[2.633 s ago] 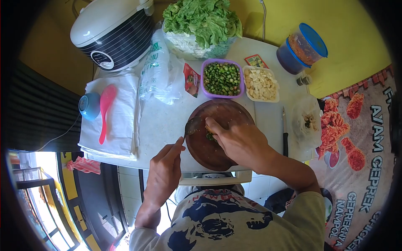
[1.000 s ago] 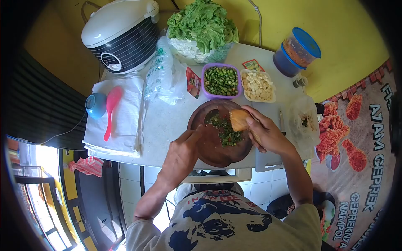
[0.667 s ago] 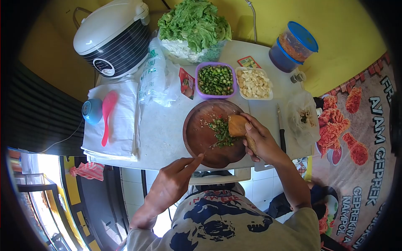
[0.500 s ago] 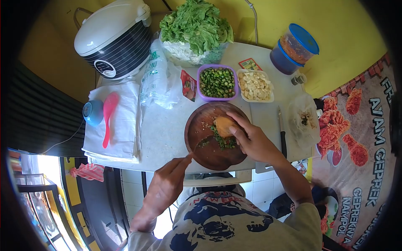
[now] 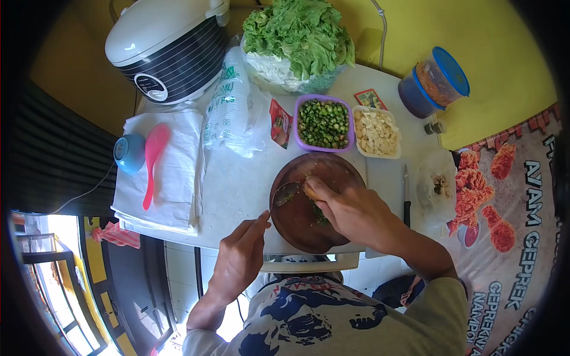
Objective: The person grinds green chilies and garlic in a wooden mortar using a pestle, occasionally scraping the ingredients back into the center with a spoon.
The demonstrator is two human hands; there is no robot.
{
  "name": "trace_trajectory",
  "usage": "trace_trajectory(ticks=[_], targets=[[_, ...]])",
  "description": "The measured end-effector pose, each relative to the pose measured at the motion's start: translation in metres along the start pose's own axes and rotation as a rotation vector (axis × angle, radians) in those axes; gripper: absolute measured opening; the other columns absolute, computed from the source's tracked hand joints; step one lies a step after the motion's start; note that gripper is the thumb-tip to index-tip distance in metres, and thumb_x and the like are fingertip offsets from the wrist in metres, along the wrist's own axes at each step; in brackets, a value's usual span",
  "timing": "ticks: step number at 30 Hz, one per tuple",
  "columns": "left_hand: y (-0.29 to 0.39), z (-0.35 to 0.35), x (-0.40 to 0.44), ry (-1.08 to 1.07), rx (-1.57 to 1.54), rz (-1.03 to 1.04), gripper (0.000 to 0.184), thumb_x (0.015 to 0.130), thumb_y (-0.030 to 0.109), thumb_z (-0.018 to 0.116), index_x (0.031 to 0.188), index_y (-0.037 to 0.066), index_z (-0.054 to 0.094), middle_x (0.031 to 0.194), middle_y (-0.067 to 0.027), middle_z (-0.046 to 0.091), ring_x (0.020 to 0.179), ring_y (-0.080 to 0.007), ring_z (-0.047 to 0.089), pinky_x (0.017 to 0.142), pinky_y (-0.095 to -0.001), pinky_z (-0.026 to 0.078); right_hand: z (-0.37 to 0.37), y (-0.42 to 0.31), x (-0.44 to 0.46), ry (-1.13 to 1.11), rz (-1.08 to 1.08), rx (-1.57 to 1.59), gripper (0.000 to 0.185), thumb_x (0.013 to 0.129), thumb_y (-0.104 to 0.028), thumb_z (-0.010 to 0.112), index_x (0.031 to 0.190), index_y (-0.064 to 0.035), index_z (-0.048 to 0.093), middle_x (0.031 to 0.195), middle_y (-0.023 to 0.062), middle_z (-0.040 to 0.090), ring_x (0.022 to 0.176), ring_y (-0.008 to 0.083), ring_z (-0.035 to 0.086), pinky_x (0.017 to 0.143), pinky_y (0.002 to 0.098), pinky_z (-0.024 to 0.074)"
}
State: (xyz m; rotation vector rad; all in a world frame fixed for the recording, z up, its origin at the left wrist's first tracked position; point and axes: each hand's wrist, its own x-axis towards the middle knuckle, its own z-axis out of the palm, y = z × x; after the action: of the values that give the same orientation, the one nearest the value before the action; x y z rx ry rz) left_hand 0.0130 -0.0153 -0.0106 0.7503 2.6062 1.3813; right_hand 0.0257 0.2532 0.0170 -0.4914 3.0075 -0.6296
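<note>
A: Where does the wooden mortar (image 5: 295, 226) stand, and what do the hands grip?

B: It sits near the front of the worktop (image 5: 233, 193). The left hand (image 5: 238, 258) has its fingers pinched on the handle of a spoon (image 5: 287, 194), whose bowl lies over the mortar's left side. The right hand (image 5: 350, 210) has its fingers clamped round what looks like a pestle (image 5: 309, 189), though the hand hides most of it.

A: How would they handle?

B: The mortar looks thick, stiff and fairly heavy, best lifted by opposite sides of its rim. The pestle is probably solid and hard. The spoon seems light and stiff, perhaps slippery if wet, so the handle is the place to hold. The chopped greens (image 5: 322, 219) beside the right hand look soft and easily crushed.

A: And the containers?

B: Behind the mortar, a purple tub (image 5: 325, 149) holds cut green pieces; just beside it, a white tub (image 5: 379, 156) holds pale, clove-like pieces. A clear tub (image 5: 265, 73) farther back is heaped with lettuce (image 5: 300, 35).
</note>
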Motion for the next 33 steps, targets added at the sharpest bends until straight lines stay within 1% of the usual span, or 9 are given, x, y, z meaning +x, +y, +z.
trace_trajectory(ticks=[2, 6, 8, 15, 21, 23, 27, 29, 33], targets=[[-0.001, -0.001, -0.003, -0.053, -0.008, 0.001, 0.039, 0.094, -0.013, 0.058, 0.132, -0.007, 0.065, 0.106, -0.0246, 0.073, 0.093, -0.0411, 0.076, 0.077, -0.0435, 0.061, -0.008, -0.012, 0.005, -0.189, 0.162, -0.003, 0.048, 0.102, -0.020, 0.062, 0.145, -0.0036, 0.054, 0.080, 0.0248, 0.071, 0.065, 0.0442, 0.069, 0.064, 0.0539, 0.0574], [-0.001, 0.000, -0.001, -0.046, 0.010, 0.002, 0.040, 0.094, -0.013, 0.058, 0.133, -0.007, 0.064, 0.106, -0.0249, 0.073, 0.093, -0.0413, 0.076, 0.077, -0.0438, 0.061, 0.005, -0.002, -0.001, 0.052, -0.014, -0.079, 0.046, 0.102, -0.021, 0.061, 0.144, -0.0031, 0.055, 0.080, 0.0240, 0.071, 0.065, 0.0447, 0.069, 0.064, 0.0539, 0.0573], [-0.002, 0.003, 0.001, -0.043, 0.024, 0.028, 0.041, 0.094, -0.013, 0.057, 0.133, -0.007, 0.064, 0.106, -0.0248, 0.072, 0.092, -0.0415, 0.075, 0.077, -0.0438, 0.061, -0.009, -0.004, 0.008, -0.227, 0.172, 0.052, 0.045, 0.102, -0.022, 0.062, 0.144, -0.0072, 0.056, 0.078, 0.0223, 0.071, 0.066, 0.0448, 0.069, 0.064, 0.0545, 0.0573], [0.009, 0.020, 0.010, -0.053, 0.024, 0.146, 0.042, 0.094, -0.014, 0.057, 0.135, -0.006, 0.064, 0.106, -0.0237, 0.073, 0.092, -0.0397, 0.075, 0.077, -0.0421, 0.060, -0.004, -0.010, -0.024, -0.009, 0.112, 0.053, 0.048, 0.103, -0.025, 0.063, 0.150, -0.0167, 0.055, 0.082, 0.0230, 0.071, 0.072, 0.0426, 0.070, 0.067, 0.0531, 0.0554], [0.008, 0.017, 0.008, -0.039, 0.032, 0.153, 0.042, 0.095, -0.013, 0.057, 0.135, -0.006, 0.064, 0.106, -0.0234, 0.073, 0.093, -0.0389, 0.075, 0.078, -0.0418, 0.060, -0.012, 0.020, -0.026, -0.193, 0.168, 0.116, 0.044, 0.103, -0.026, 0.063, 0.145, -0.0133, 0.059, 0.092, 0.0255, 0.073, 0.074, 0.0434, 0.072, 0.065, 0.0532, 0.0569], [0.005, 0.013, 0.007, -0.033, 0.038, 0.158, 0.043, 0.094, -0.014, 0.058, 0.136, -0.007, 0.062, 0.106, -0.0243, 0.072, 0.094, -0.0423, 0.074, 0.078, -0.0446, 0.060, 0.004, 0.065, -0.026, 0.011, 0.017, 0.408, 0.053, 0.109, -0.028, 0.059, 0.159, -0.0167, 0.046, 0.086, 0.0129, 0.073, 0.061, 0.0200, 0.066, 0.056, 0.0416, 0.0528], [-0.001, 0.017, 0.015, 0.017, 0.056, 0.095, 0.045, 0.093, -0.014, 0.057, 0.137, -0.006, 0.063, 0.107, -0.0240, 0.072, 0.093, -0.0418, 0.074, 0.077, -0.0445, 0.060, -0.026, 0.063, -0.012, -0.170, 0.358, 0.617, 0.049, 0.111, -0.032, 0.056, 0.156, -0.0141, 0.051, 0.090, 0.0156, 0.073, 0.066, 0.0241, 0.069, 0.065, 0.0423, 0.0559], [-0.002, 0.021, 0.016, 0.014, 0.056, 0.087, 0.045, 0.093, -0.014, 0.057, 0.137, -0.006, 0.063, 0.107, -0.0238, 0.072, 0.093, -0.0416, 0.074, 0.077, -0.0445, 0.059, -0.027, 0.049, -0.006, -0.281, 0.558, 0.683, 0.049, 0.113, -0.035, 0.051, 0.157, -0.0113, 0.048, 0.088, 0.0096, 0.070, 0.067, 0.0163, 0.064, 0.071, 0.0380, 0.0563], [0.011, 0.022, 0.011, -0.007, 0.019, 0.135, 0.038, 0.097, -0.012, 0.057, 0.133, -0.005, 0.067, 0.107, -0.0206, 0.075, 0.091, -0.0339, 0.077, 0.078, -0.0370, 0.059, -0.008, 0.041, -0.009, -0.208, 0.532, 0.773, 0.052, 0.114, -0.037, 0.050, 0.158, -0.0100, 0.045, 0.087, 0.0099, 0.067, 0.068, 0.0153, 0.063, 0.071, 0.0365, 0.0560]])
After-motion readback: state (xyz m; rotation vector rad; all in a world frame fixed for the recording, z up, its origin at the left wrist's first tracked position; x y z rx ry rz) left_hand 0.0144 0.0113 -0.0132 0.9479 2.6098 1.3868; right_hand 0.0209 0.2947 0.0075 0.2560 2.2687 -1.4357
